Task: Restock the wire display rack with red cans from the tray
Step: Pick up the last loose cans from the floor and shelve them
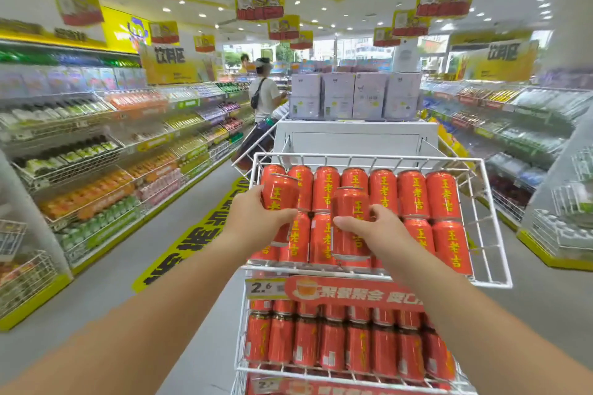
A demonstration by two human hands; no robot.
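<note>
Your left hand (256, 218) has its fingers wrapped round a red can (279, 192) with yellow characters, held upright over the top basket (491, 218) of the white wire rack, at its left end. Your right hand (375, 224) grasps a second can (349, 221) near the middle, above the stocked rows. Your palms hide both cans' lower halves; the tray isn't visible.

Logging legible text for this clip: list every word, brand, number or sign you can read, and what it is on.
"王老吉": brand, down the side of each red can on the rack.
"2.6": price tag on the rack's front rail.
"饮料区": yellow signs left and right.
Red banner beside the tag, floor decal, hanging signs: too blurred to read.
</note>
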